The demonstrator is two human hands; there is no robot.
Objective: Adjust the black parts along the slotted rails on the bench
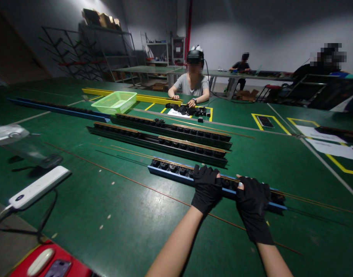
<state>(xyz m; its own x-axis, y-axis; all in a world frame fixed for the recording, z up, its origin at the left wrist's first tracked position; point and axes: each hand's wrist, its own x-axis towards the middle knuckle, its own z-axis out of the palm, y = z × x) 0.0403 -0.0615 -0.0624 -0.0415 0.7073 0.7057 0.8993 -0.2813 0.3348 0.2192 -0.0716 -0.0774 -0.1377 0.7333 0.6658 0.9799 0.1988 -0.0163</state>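
Note:
A blue channel rail (170, 174) lies across the near table, holding a row of black blocks (173, 167) with thin copper-coloured rods (141, 155) running along the top and past both ends. My left hand (206, 187), in a black fingerless glove, is closed over the middle of this rail. Further right, my right hand (253, 195), gloved the same way, grips it near its right end. Both thumbs are pressed near the rods; the other fingertips are mostly hidden behind the rail. One loose thin rod (130, 179) passes on the table below the hands.
Two dark rails (153, 143) (193, 132) with blocks lie beyond, plus a longer blue rail (57, 109). Around them are a green basket (115, 102), a white power strip (40, 187), a clear plastic container (23, 144) and a red tray (61, 252). A person (193, 82) handles black parts opposite.

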